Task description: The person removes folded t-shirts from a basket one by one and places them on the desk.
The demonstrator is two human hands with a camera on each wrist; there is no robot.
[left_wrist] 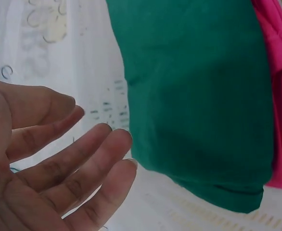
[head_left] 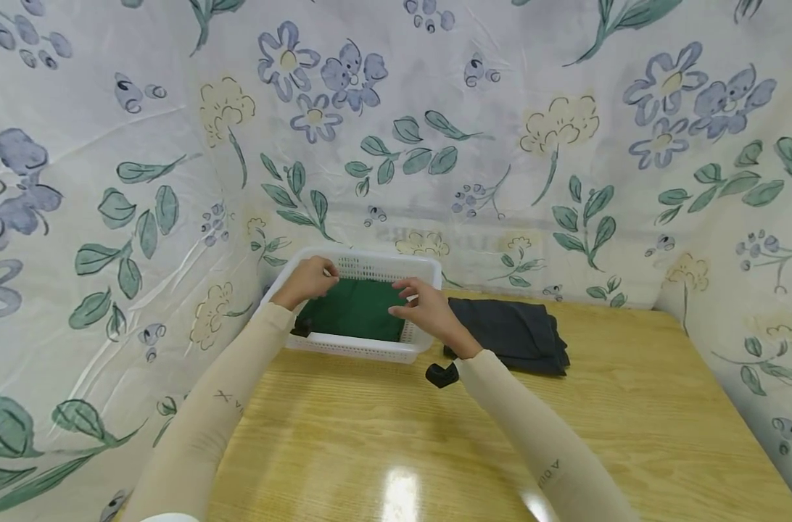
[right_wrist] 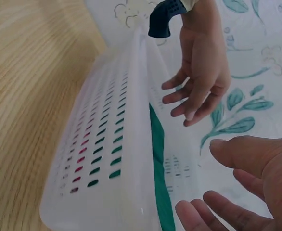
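A folded green cloth (head_left: 360, 308) lies in the white plastic basket (head_left: 350, 348). Pink cloth (left_wrist: 281, 86) shows along one side of the green one in the left wrist view. Over the basket's left end hovers my left hand (head_left: 310, 280), fingers loosely bent with nothing between them. My right hand (head_left: 429, 312) is above the basket's right end, its thumb and fingers spread apart and holding nothing. In the right wrist view both hands are over the basket's opening, above the green cloth.
Just right of the basket, a folded black cloth (head_left: 510, 335) lies on the wooden table (head_left: 357, 435). Floral sheeting (head_left: 500, 181) hangs behind the table and along its left and right sides. Each wrist carries a black camera mount (head_left: 442, 375).
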